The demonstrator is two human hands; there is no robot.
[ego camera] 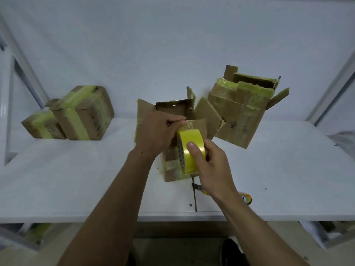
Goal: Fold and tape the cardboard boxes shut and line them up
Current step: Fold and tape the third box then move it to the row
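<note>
Head view, taping stage. The open box (170,169) stands on the white table (76,179) directly beyond the hands, its near wall toward the person and its flaps splayed outward, so the top is not yet folded shut. The right hand (213,166) grips the yellow tape roll (189,156), thumb pressed on the band and fingers wrapped behind it, and holds it just in front of the box's near wall. The left hand (155,133) is above and slightly to the left, fingers curled and pinching the tape end (189,124) at the level of the near flap (199,125). The two hands are close together, joined by the short strip between them. The roll's axis lies roughly left to right, so the strip would run up and away across the opening — the left hand is the nearer one to that opening. Judged from this, the flaps need folding down before the strip can bridge the seam. A second open box (238,116) sits just to the right, nearly touching one flap. Two taped boxes (43,124) (84,114) stand side by side well to the left. A yellow-and-black cutter (246,198) lies near the table's front edge, partly hidden by the right forearm.
</note>
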